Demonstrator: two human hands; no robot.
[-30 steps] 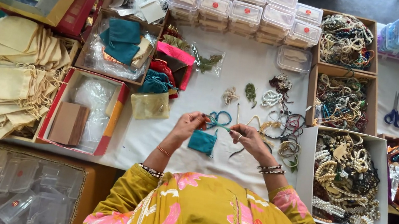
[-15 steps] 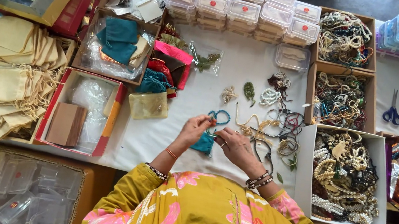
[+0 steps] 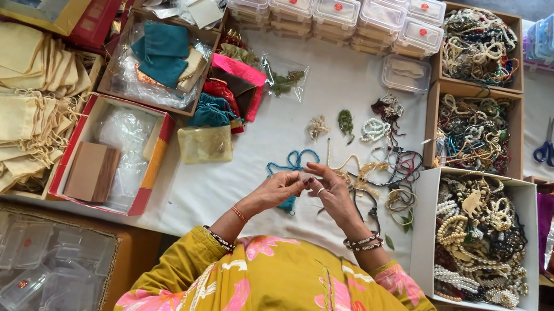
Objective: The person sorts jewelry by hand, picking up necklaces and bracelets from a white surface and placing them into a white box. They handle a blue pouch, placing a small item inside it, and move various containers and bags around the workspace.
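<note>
A teal cord (image 3: 296, 159) is being pinched between both hands over the white table (image 3: 230, 185) — left hand (image 3: 280, 188) and right hand (image 3: 331, 187) are meeting fingertip to fingertip, each closed narrowly on the cord. Its loops are lying on the cloth just beyond the fingers. A tangle of necklaces (image 3: 389, 167) is sitting just right of the hands — a white box of beads (image 3: 480, 239) is placed beside that.

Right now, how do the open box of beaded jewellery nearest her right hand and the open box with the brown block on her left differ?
The white box is packed full with tangled bead strands in cream, brown and black. The red-sided box holds only a brown block and clear plastic bags, with room left. The white box lies beside the right hand; the red-sided one lies farther from the left hand. Both are open cardboard boxes.
</note>
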